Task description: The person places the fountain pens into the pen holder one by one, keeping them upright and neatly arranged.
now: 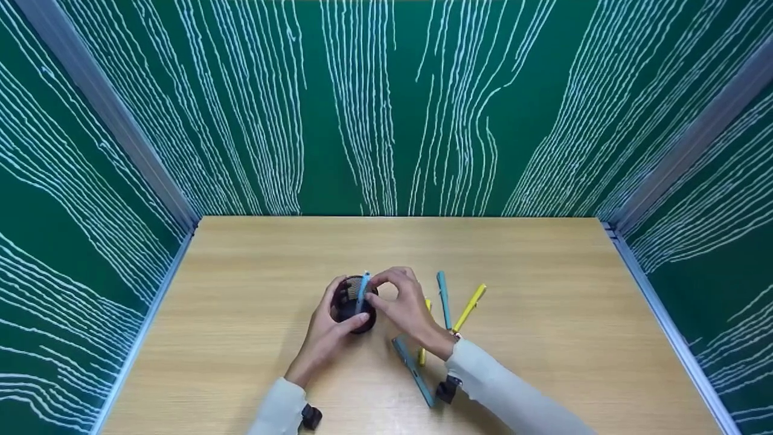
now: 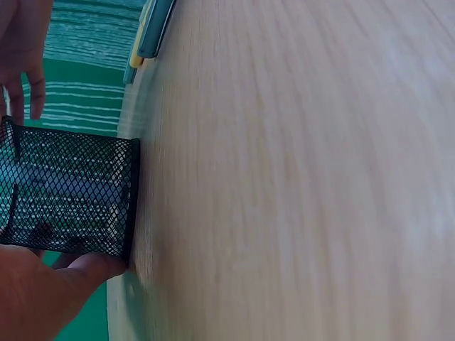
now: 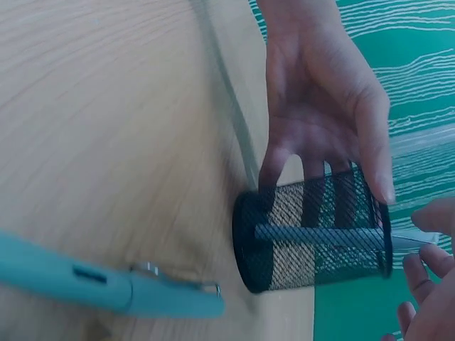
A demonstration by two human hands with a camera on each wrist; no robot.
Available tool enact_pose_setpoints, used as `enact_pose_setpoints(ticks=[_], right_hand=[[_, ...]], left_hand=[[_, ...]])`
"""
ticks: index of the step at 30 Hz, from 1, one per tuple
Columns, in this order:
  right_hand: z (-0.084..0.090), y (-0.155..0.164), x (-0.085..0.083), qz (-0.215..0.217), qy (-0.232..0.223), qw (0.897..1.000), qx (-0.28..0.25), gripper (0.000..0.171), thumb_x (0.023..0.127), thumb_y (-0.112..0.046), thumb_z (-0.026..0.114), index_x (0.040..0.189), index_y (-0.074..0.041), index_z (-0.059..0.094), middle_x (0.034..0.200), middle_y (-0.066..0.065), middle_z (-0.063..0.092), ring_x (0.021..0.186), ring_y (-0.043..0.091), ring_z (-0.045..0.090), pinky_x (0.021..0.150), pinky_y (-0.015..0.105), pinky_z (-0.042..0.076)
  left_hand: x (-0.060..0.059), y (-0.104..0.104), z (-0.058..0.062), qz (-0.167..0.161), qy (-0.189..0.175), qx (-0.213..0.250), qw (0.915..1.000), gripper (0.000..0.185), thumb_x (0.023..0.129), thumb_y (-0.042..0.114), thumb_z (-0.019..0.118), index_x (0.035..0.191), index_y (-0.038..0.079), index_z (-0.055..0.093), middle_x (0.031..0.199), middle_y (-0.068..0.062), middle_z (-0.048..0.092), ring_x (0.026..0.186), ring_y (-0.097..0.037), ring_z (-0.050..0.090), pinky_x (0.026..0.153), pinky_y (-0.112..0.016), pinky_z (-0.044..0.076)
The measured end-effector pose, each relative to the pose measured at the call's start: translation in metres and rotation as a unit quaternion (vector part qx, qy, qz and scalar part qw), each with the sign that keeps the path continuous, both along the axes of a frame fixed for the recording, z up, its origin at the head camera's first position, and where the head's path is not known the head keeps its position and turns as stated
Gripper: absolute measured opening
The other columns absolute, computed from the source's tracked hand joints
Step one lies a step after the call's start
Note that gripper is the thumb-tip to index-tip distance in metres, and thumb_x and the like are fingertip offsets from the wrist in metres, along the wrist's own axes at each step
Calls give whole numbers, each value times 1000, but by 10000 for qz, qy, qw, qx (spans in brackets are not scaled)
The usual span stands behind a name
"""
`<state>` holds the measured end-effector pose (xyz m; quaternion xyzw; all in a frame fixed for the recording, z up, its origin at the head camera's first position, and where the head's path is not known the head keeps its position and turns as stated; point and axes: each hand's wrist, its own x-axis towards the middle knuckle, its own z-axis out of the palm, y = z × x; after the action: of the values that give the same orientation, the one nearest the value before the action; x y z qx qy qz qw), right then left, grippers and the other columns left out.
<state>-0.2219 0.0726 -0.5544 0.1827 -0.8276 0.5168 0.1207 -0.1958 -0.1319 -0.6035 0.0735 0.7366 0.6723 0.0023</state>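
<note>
My left hand (image 1: 329, 332) grips a black mesh pen cup (image 1: 347, 308) standing upright on the table; its thumb lies across the near side. A light blue pen (image 1: 362, 290) stands in the cup, its lower end near the base, seen through the mesh in the right wrist view. With thumb and forefinger, my right hand (image 1: 404, 305) pinches that pen's upper end above the rim. Close by the right wrist lie a teal pen (image 1: 444, 299), a yellow pen (image 1: 470, 308), another teal pen (image 1: 413, 371) and another yellow pen (image 1: 422, 356) partly hidden by the wrist.
The wooden table (image 1: 253, 260) has a green panel (image 1: 410, 121) with white wavy lines along its back edge, and similar panels at both sides. Metal posts (image 1: 115, 109) mark the corners. In the right wrist view, a teal pen (image 3: 163, 295) lies near the cup's base.
</note>
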Motion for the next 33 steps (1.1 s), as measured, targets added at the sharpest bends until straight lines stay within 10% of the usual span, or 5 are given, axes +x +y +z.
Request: enact_pose_setpoints(ticks=[33], right_hand=[[8,109,27,-666,-198,9972,285,18,92,-9,90,105,-18,81,114,-2,73,121,24,57,108,52,45]], left_hand=[[4,0,1,-15,-114,31,9999,93,94,24,89,171,16,37,168,-16,46,156,-39,42,130,-61,26]])
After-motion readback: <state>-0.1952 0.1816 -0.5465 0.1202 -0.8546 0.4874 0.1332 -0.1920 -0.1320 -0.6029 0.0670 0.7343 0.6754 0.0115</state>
